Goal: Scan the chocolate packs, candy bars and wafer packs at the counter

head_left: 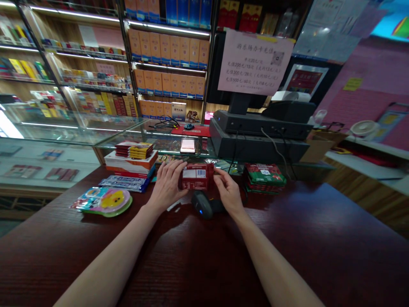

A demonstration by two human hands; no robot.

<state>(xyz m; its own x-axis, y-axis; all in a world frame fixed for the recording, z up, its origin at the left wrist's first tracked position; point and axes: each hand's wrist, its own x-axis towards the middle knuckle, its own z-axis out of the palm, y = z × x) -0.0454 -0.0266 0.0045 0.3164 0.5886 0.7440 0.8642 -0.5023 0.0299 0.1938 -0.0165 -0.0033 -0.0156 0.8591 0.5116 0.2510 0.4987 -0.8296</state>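
Note:
Between my hands is a dark red cylindrical package [195, 177] lying on its side, its white barcode label facing me. My left hand [168, 181] is wrapped over its left end. At the right end, the fingers of my right hand [227, 191] pinch the package's edge. Just below it on the dark wooden counter [198, 260] lies a black handheld barcode scanner [202, 204] with a blue light. Part of the scanner's handle is hidden near my right hand.
Left of my hands are a stack of boxes [129, 164], blue packets [126, 183] and a yellow-and-pink blister pack [104, 200]. Red and green packets [265, 177] are piled at the right. Behind stand a cash register [255, 140], a monitor with a paper sign [254, 62] and a glass case [150, 136].

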